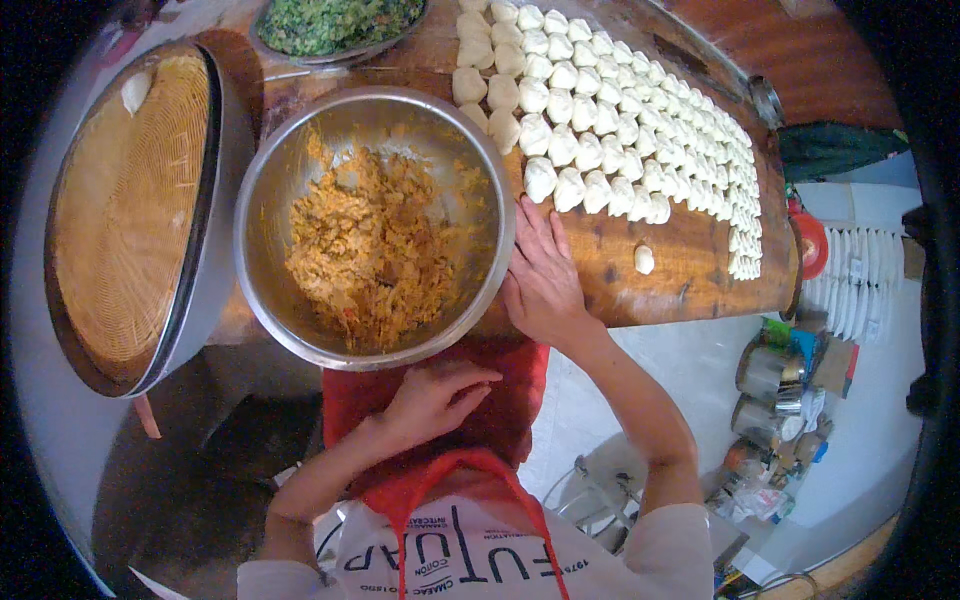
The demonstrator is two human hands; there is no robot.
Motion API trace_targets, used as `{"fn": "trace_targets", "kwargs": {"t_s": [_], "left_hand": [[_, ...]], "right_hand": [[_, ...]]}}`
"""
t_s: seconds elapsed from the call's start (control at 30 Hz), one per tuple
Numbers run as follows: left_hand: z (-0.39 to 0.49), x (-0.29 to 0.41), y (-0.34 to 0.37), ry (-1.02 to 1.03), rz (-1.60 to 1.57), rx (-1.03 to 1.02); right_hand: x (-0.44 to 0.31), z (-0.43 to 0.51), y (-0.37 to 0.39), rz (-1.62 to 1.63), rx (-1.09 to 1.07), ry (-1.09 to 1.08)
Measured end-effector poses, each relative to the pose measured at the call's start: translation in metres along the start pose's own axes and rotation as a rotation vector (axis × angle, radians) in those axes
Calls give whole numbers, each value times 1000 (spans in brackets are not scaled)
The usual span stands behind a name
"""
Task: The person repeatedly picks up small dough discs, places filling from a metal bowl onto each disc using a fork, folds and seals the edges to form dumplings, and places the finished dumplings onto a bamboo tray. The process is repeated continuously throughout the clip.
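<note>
A steel mixing bowl stands before me at the table's front edge. Inside lies a clumpy orange-brown filling, with smears up the wall. My right hand lies against the bowl's right side, fingers stretched forward over the wooden table. Just below the front rim, my left hand hovers over my red apron, loosely bent, with nothing visible in it. Beyond my right fingertips, rows of pale dough pieces cover the board. One small dough piece sits apart from the rows.
To the left stands a big round metal vessel with a woven tray on top, bearing one white piece. A bowl of chopped greens is at the back. Pots and boxes crowd the floor on the right.
</note>
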State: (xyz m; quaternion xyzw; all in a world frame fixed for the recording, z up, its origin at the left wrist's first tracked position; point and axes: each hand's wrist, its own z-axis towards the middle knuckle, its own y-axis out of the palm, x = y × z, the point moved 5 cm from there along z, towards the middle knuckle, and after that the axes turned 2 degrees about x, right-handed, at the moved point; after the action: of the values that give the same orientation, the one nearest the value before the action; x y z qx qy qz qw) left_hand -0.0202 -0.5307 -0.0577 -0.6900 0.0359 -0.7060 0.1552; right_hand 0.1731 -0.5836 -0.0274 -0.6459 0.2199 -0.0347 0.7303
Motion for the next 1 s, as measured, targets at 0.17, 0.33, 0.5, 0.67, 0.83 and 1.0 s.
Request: {"fn": "trace_targets", "kwargs": {"t_s": [0.17,0.33,0.5,0.67,0.83,1.0], "left_hand": [[-9,3,7,25,-41,-45],[-14,12,13,61,-31,-55],[-26,20,16,61,-30,-51],[-35,28,23,164,-3,-47],[-44,18,11,56,-1,43],[-29,8,1,-95,-92,233]], "right_hand": [[-12,1,4,-139,-9,41],[-1,-6,6,22,40,19],[7,-7,11,68,6,-11],[33,-14,-1,1034,159,276],[19,-43,-25,-228,235,89],[3,-67,-48,180,221,339]]}}
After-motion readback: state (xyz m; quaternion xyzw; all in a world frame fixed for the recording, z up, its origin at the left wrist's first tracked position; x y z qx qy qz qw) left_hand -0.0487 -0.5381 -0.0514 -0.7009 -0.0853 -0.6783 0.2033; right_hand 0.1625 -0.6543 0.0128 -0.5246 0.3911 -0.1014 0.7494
